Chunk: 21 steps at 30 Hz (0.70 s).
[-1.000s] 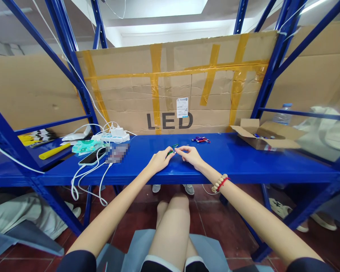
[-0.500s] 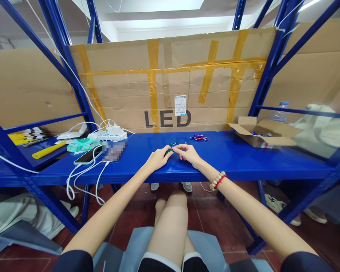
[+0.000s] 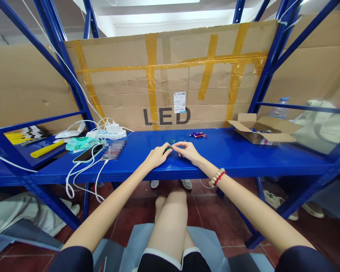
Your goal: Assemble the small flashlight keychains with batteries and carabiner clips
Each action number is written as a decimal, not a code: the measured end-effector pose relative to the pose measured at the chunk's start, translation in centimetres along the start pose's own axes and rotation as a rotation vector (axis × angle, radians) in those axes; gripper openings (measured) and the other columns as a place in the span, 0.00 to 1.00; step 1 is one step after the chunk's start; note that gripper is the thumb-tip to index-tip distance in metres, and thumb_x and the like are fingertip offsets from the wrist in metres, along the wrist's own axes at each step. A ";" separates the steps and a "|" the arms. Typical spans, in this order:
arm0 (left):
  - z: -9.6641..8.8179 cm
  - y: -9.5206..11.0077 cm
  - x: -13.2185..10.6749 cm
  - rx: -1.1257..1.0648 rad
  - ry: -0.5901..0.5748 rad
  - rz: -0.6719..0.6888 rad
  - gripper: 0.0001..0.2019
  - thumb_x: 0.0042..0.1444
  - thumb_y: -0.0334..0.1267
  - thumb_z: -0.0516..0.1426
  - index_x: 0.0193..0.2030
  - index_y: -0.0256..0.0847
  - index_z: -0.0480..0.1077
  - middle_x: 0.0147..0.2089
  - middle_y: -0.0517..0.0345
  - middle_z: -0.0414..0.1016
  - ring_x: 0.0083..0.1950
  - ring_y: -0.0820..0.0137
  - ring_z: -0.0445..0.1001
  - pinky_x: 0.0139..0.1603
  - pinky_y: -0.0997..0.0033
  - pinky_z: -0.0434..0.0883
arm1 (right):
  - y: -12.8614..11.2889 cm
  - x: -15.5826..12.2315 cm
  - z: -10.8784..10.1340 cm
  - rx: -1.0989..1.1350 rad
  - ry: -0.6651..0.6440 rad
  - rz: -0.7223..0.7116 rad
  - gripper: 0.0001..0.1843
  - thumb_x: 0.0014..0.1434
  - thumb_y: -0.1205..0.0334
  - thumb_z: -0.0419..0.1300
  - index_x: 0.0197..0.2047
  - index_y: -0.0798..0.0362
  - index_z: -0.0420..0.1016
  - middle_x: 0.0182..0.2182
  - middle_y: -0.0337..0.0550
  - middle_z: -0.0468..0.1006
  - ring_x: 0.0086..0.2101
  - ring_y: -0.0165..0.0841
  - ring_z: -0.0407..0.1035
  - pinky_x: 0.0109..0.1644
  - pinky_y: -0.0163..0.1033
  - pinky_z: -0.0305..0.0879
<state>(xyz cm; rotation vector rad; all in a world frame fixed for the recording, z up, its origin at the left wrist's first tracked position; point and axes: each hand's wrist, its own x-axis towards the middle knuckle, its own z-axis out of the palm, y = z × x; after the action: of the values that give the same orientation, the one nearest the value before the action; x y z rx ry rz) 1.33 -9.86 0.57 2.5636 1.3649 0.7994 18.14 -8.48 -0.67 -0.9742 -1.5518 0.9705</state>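
Over the front of the blue table [image 3: 141, 145], my left hand [image 3: 156, 157] is closed on a small shiny green piece [image 3: 167, 149], mostly hidden by the fingers. My right hand [image 3: 188, 152] is pinched, its thumb and forefinger tips meeting the left fingertips at the piece's end. Whatever the right fingers hold is too small to make out. Just beyond the hands lies another green piece [image 3: 173, 141]. Farther back is a small pile of purple and red shiny pieces [image 3: 198, 135].
An open cardboard box [image 3: 265, 138] with small items stands at the right. On the left lie a phone [image 3: 88, 154], white cables, a power strip [image 3: 113, 132], a teal packet [image 3: 82, 143] and a yellow tube [image 3: 47, 149]. A tall cardboard sheet [image 3: 124, 94] closes the back.
The hands stay together at nearly the same spot, with slight finger movement; the right thumb and forefinger look more closely pinched. The whole view has shifted a little.
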 end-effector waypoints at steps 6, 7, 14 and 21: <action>-0.1 -0.1 0.1 0.033 -0.003 -0.001 0.12 0.62 0.46 0.42 0.43 0.47 0.62 0.38 0.58 0.74 0.43 0.63 0.74 0.35 0.71 0.65 | 0.3 0.2 -0.1 0.002 -0.010 -0.042 0.24 0.41 0.48 0.65 0.36 0.58 0.77 0.25 0.41 0.74 0.18 0.21 0.58 0.19 0.30 0.52; -0.1 -0.1 0.1 0.033 0.000 -0.001 0.12 0.62 0.46 0.42 0.43 0.47 0.62 0.38 0.58 0.74 0.42 0.63 0.74 0.35 0.71 0.65 | 0.3 0.2 -0.1 0.005 -0.015 -0.051 0.24 0.41 0.48 0.65 0.37 0.58 0.77 0.26 0.42 0.75 0.18 0.21 0.58 0.19 0.30 0.52; 0.1 -0.2 0.1 0.029 0.000 -0.005 0.12 0.62 0.46 0.43 0.44 0.46 0.62 0.38 0.58 0.75 0.42 0.63 0.74 0.34 0.72 0.65 | 0.4 0.1 -0.1 -0.017 -0.041 -0.062 0.24 0.43 0.49 0.64 0.37 0.59 0.77 0.27 0.43 0.76 0.17 0.21 0.58 0.20 0.31 0.53; 0.2 -0.3 0.1 0.028 0.000 0.018 0.12 0.62 0.46 0.44 0.45 0.47 0.62 0.39 0.59 0.75 0.43 0.64 0.74 0.36 0.71 0.66 | 0.2 0.0 -0.1 0.032 0.001 -0.077 0.21 0.41 0.50 0.66 0.34 0.58 0.78 0.32 0.46 0.77 0.17 0.21 0.58 0.22 0.32 0.56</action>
<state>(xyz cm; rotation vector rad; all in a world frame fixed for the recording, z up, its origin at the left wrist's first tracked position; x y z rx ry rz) 1.21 -9.58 0.35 2.6005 1.3647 0.7892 18.30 -8.36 -0.83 -0.8865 -1.5575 0.9383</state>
